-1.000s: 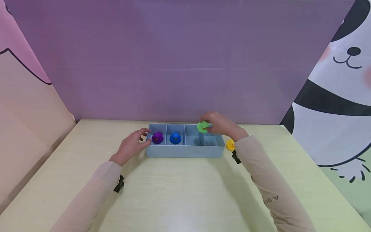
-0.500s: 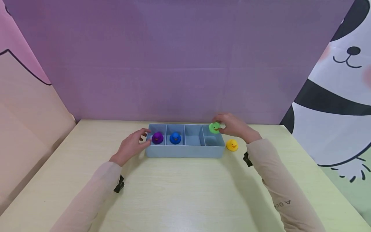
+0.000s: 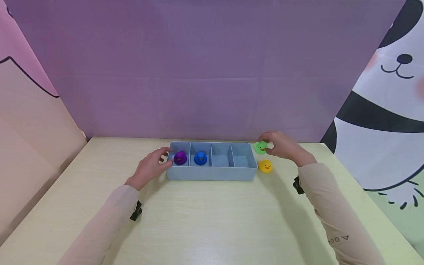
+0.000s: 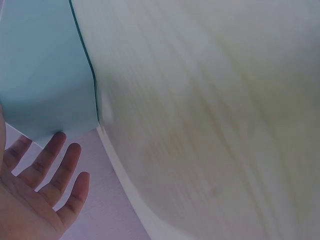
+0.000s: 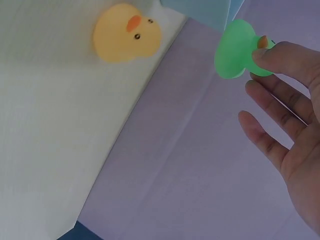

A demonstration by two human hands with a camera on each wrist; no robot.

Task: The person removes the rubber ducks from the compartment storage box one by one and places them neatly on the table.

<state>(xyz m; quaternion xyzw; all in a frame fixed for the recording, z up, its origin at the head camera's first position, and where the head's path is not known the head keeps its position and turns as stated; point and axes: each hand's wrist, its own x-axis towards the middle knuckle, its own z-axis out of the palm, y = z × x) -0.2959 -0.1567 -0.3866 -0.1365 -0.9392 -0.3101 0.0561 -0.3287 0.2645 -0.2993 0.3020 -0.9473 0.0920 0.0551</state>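
Note:
My right hand (image 3: 281, 145) pinches a green rubber duck (image 3: 260, 147) between thumb and fingers. The duck is just off the right end of a pale blue divided box (image 3: 212, 173), and in the right wrist view the green duck (image 5: 235, 50) is held up beside the box's corner. My left hand (image 3: 149, 167) rests at the box's left end, thumb towards the front and fingers towards the back; in the left wrist view the fingers of this hand (image 4: 45, 185) are spread and fairly straight. A purple duck (image 3: 180, 158) sits in the leftmost compartment, a blue duck (image 3: 200, 158) in the one beside it.
A yellow duck (image 3: 265, 166) stands on the wooden table (image 3: 212, 221), close to the box's right end and in front of the right hand. The two right compartments hold nothing. A purple backdrop (image 3: 212, 73) rises behind the table's back edge.
My right hand has carried the green duck rightward, from over the third compartment, across the rightmost one, to beyond the box. The yellow duck, partly covered before, now shows fully. The left hand stays still.

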